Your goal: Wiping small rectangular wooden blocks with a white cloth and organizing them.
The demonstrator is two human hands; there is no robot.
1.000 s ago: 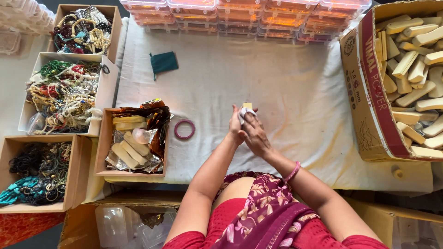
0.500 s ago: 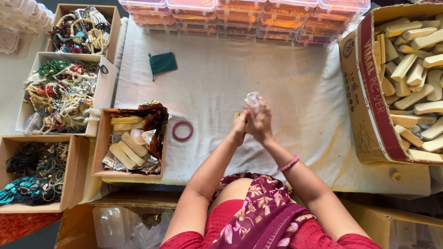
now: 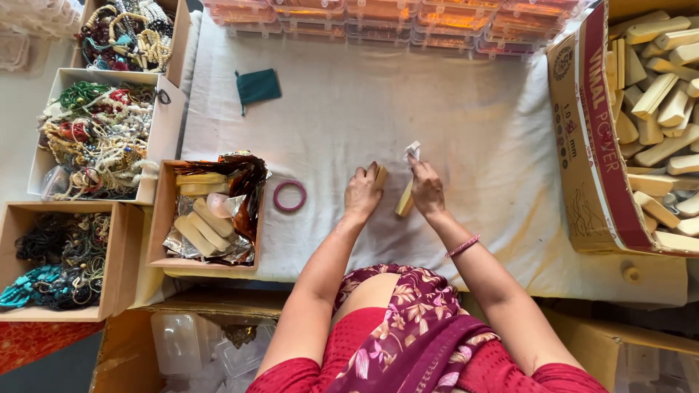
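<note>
Now both hands sit mid-surface on the white cloth (image 3: 466,116). Left hand (image 3: 362,195) lies palm down, fingers curled on a small wooden block (image 3: 381,176) at its fingertips; grip looks clamped on it, though most of the block is hidden. Right hand (image 3: 427,191) pinches a bit of white wrapper (image 3: 412,151) between its fingertips, grip together on it. Second wooden block (image 3: 404,199) stands tilted just left of the right hand, touching it, between the two hands. Pink bracelet on the right wrist.

Pink ring (image 3: 290,196) lies flat on the cloth, left of the left hand, apart from it. Further left, an open box (image 3: 162,218) with wooden sticks and foil wrap. Far left, three boxes of bead strings (image 3: 98,138). Green pouch (image 3: 258,86) far left on the cloth. Right side, a big carton (image 3: 593,160) full of wooden blocks. Far edge, a row of clear cases (image 3: 393,18).
</note>
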